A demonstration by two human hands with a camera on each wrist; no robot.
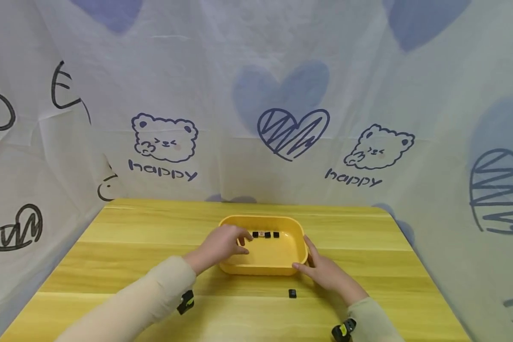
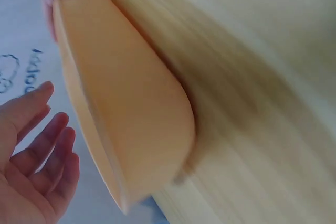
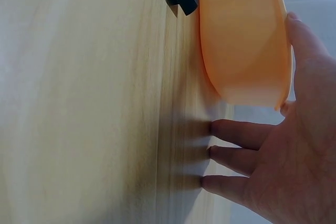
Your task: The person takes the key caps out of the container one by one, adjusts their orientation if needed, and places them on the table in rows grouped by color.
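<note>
1. My left hand (image 1: 226, 243) reaches over the left part of the yellow tray (image 1: 262, 270), its fingers loosely bent and parted. I see nothing gripped between them; whether a fingertip touches the leftmost black piece (image 1: 255, 234), I cannot tell.
2. My right hand (image 1: 325, 273) is spread at the tray's right end, thumb and index finger touching the rim, the other three fingers extended away from it.
3. The tray sits on the wooden table (image 1: 132, 237), just below the middle of the frame.
4. Inside, along its far side, three black pieces and a whitish piece (image 1: 261, 234) lie in a row.
5. A small black block (image 1: 292, 293) lies on the table at the lower centre-right, just in front of the tray.
6. A pale printed cloth (image 1: 222, 71) fills the upper frame.
</note>
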